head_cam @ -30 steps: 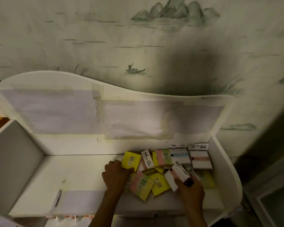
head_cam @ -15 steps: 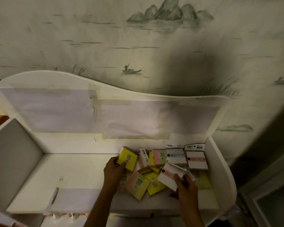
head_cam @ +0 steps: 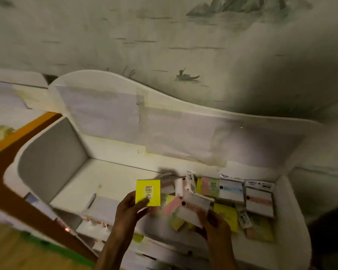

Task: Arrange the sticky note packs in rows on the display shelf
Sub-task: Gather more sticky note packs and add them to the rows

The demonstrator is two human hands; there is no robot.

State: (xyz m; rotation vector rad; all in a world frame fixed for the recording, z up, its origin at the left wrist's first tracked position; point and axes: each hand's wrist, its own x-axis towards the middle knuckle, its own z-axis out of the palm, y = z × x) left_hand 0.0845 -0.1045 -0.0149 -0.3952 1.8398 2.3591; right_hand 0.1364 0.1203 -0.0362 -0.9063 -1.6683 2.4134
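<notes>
a white display shelf [head_cam: 113, 182] with a wavy back panel and raised side walls carries the things. on its right half lies a jumble of sticky note packs [head_cam: 225, 214] — yellow, pink and white, overlapping — while two white packs [head_cam: 259, 203] sit side by side near the far right wall.

Two bare forearms, left hand [head_cam: 128, 211] and right hand [head_cam: 216, 223], no sleeves.

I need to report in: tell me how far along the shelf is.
Done: two white packs sit side by side at the shelf's right. In hand: left hand holds a yellow pack; right hand grips a white one. Left: the jumbled pile.
</notes>
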